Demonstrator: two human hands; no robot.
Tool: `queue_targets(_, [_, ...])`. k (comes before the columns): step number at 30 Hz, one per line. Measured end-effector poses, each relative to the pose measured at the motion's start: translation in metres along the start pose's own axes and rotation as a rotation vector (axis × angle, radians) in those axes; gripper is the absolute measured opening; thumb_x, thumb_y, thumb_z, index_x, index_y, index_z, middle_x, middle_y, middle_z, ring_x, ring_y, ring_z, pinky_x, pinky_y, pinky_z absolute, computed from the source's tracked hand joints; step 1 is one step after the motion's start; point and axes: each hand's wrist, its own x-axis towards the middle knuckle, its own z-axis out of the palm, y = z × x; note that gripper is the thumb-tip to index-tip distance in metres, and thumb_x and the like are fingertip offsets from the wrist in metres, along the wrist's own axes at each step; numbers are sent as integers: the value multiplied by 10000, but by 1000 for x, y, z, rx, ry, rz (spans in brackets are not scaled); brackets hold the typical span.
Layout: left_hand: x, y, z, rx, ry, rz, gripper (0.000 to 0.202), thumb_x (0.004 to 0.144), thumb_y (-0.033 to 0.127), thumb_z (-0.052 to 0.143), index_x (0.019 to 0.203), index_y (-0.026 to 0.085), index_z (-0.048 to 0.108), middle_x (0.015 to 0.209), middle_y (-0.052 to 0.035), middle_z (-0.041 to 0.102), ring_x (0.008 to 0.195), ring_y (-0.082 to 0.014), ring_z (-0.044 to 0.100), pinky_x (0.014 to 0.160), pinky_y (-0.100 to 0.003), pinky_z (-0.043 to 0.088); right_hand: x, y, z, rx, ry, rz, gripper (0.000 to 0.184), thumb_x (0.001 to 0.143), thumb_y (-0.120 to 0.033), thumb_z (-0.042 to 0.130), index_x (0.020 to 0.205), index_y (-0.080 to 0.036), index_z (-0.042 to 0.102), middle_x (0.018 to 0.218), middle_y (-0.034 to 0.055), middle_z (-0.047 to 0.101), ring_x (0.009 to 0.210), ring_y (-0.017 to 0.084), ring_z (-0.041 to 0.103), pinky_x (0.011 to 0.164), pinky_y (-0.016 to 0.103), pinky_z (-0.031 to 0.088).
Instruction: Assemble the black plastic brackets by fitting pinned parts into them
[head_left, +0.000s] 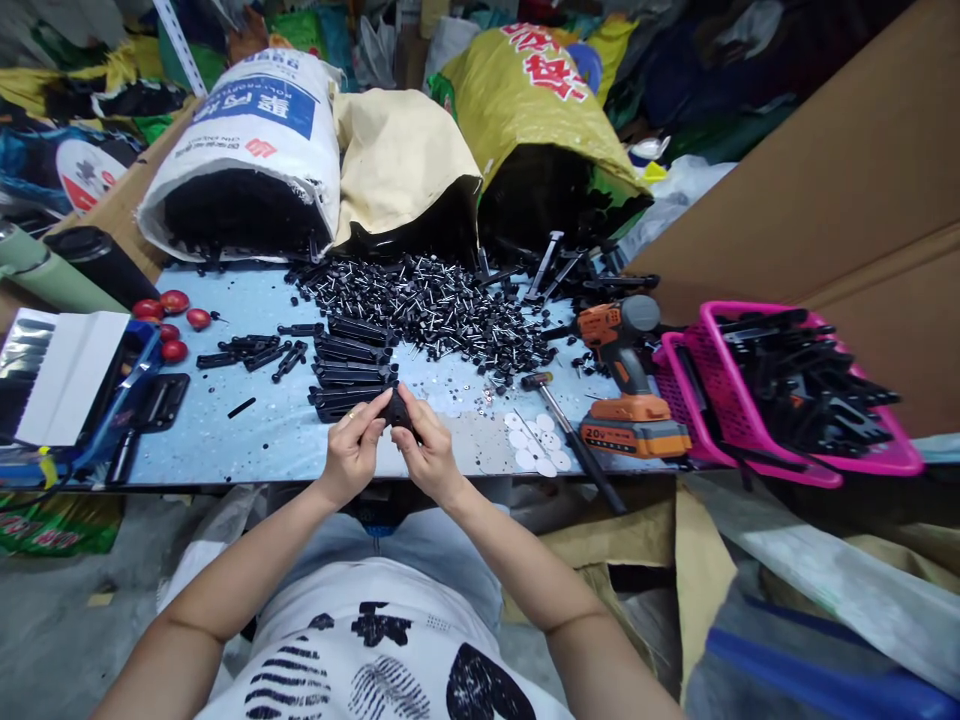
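Head view is showing two bare hands working above the near edge of a blue tabletop (292, 440). The left hand (352, 450) and the right hand (429, 448) are sharing one small black part (397, 408), which is sitting between them, right in front of the person. The fingers of both hands are pinching it from two sides, maybe because two hands are holding a little thing steadier than one. Just past the left hand, a row of long black pieces (352, 350) is lying side by side, perhaps for neatness and easy reach. Behind that, a heap of tiny black bits and shiny pins (435, 300) is spreading out. A white sack (240, 150), a tan sack (405, 150) and a yellow sack (525, 110) are lying with their open ends facing the person, probably so hands can get inside. On the right, an orange drill (626, 370) is standing on its battery, and a hammer (574, 435) is poking its handle over the edge, likely making both easy to grab. A pink basket (724, 370) is keeping more black things together.
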Motion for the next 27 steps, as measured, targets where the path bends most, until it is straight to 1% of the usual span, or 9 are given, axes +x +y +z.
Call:
queue_targets(2, [-4, -5, 3, -28, -4, -159, 369, 941, 347, 418, 1240, 195, 572, 1062, -98, 661, 877, -172, 635, 765, -288, 518, 5, 8, 2, 24, -79, 65, 546, 957, -444, 359, 1446, -203, 346, 1108, 115, 585, 869, 168, 582, 800, 318, 501])
queue_targets(6, [-24, -27, 11, -305, -97, -691, 480, 894, 429, 480, 1306, 187, 434, 906, -73, 659, 681, -155, 641, 595, -277, 528, 19, 40, 0, -27, -471, 113, 495, 952, -423, 395, 1389, -195, 441, 1062, 90, 630, 852, 153, 609, 827, 309, 487])
queue_targets(8, [-36, -38, 13, -482, -39, -921, 537, 842, 442, 552, 1280, 184, 377, 849, -51, 648, 654, -163, 656, 587, -288, 538, 30, 62, -8, -156, -587, 94, 487, 933, -428, 440, 1356, -190, 485, 1094, 102, 631, 938, 182, 607, 861, 328, 471])
queue_targets(10, [-46, -46, 14, -573, 68, -1059, 589, 791, 445, 616, 1244, 191, 339, 837, -41, 645, 679, -173, 676, 636, -307, 551, 46, 86, -22, -300, -581, 94, 482, 922, -442, 460, 1320, -178, 527, 1112, 117, 628, 984, 202, 597, 878, 337, 460])
queue_targets(13, [-54, -49, 10, -578, 107, -1099, 660, 716, 486, 686, 1207, 203, 346, 832, -29, 643, 725, -186, 688, 678, -320, 553, 84, 126, -54, -528, -446, 160, 463, 936, -450, 427, 1277, -170, 566, 1115, 115, 629, 964, 188, 596, 867, 311, 460])
queue_targets(15, [-56, -48, 6, -545, 64, -1082, 713, 666, 525, 714, 1202, 207, 367, 827, -21, 644, 719, -188, 683, 661, -318, 552, 116, 153, -80, -726, -315, 225, 458, 958, -429, 377, 1296, -168, 543, 1156, 117, 606, 997, 183, 577, 868, 295, 454])
queue_targets(18, [-57, -47, 2, -484, 12, -1080, 794, 614, 558, 734, 1221, 185, 383, 806, -29, 644, 752, -206, 672, 617, -299, 543, 162, 190, -118, -906, -184, 314, 418, 973, -307, 324, 1316, -152, 503, 1199, 146, 554, 1061, 218, 525, 875, 324, 433])
queue_targets(22, [-59, -49, -2, -459, 3, -1105, 856, 584, 570, 746, 1244, 165, 380, 799, -37, 629, 890, -257, 652, 638, -310, 547, 207, 231, -152, -1038, -140, 377, 418, 923, -156, 310, 1295, -152, 499, 1272, 176, 481, 1154, 274, 419, 904, 395, 390])
queue_targets(27, [-59, -52, -4, -438, -6, -1119, 836, 618, 557, 730, 1264, 162, 376, 775, -26, 603, 869, -248, 643, 638, -316, 543, 232, 268, -160, -1144, -201, 365, 470, 878, -66, 297, 1306, -149, 471, 1416, 173, 360, 1229, 301, 356, 936, 477, 347])
